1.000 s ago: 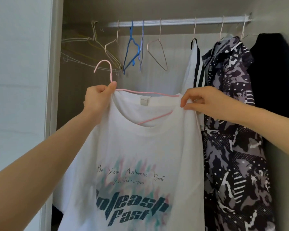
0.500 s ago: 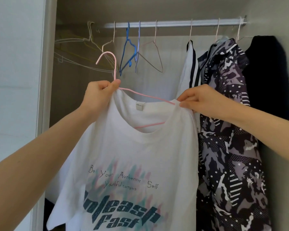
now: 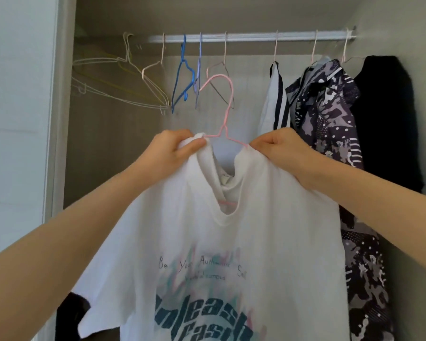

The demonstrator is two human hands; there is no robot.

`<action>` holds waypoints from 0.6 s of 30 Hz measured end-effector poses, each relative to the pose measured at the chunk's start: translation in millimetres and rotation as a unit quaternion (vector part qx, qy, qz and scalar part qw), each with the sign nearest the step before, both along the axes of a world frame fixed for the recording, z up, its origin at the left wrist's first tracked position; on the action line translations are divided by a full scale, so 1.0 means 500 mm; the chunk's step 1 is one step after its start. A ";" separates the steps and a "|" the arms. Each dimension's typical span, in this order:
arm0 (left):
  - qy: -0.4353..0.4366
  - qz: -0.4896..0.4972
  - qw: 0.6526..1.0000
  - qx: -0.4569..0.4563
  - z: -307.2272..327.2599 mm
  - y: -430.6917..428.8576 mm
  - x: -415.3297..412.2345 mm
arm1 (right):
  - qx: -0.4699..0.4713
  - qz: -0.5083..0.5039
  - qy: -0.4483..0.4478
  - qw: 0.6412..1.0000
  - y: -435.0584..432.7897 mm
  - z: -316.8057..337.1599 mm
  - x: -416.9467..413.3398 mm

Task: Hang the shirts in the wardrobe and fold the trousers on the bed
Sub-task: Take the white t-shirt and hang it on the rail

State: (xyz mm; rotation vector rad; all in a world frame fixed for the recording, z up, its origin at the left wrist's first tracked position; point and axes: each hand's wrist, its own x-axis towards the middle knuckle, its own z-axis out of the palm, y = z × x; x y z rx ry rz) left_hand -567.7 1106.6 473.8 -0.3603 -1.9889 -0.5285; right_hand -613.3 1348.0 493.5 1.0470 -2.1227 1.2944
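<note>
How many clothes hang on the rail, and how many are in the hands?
On the rail: 3 (striped white top, patterned shirt, black garment)
Held by left hand and right hand: 1 (white T-shirt)
Total: 4

Only properly open bit of the rail [image 3: 251, 38] is upper centre, between the beige hanger [image 3: 225, 49] and the striped shirt [image 3: 273, 102]. Left of that it's all empty hangers: a blue hanger [image 3: 182, 62], then tangled white wire hangers [image 3: 143, 71] upper left. Right side is packed with the patterned shirt [image 3: 330, 124] and black garment [image 3: 389, 119] by the wall. The white T-shirt [image 3: 231, 242] fills the lower middle.
</note>
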 end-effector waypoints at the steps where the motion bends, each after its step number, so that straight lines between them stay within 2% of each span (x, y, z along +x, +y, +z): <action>1: -0.009 0.004 1.000 -0.005 -0.002 -0.020 0.003 | -0.009 -0.003 -0.003 1.000 0.011 0.003 -0.003; 6: 0.002 0.119 0.993 -0.017 -0.015 -0.081 0.012 | -0.044 0.003 -0.043 0.998 0.060 0.023 -0.025; 9: 0.016 0.197 0.980 -0.008 -0.018 -0.091 0.009 | 0.020 0.010 -0.004 1.000 0.075 0.032 -0.021; 12: 0.015 0.215 0.976 0.010 -0.012 -0.106 0.014 | 0.072 -0.031 0.044 0.996 0.090 0.045 -0.008; 18: 0.004 0.275 0.961 -0.016 -0.007 -0.117 0.020 | 0.160 -0.057 0.038 0.985 0.091 0.024 0.011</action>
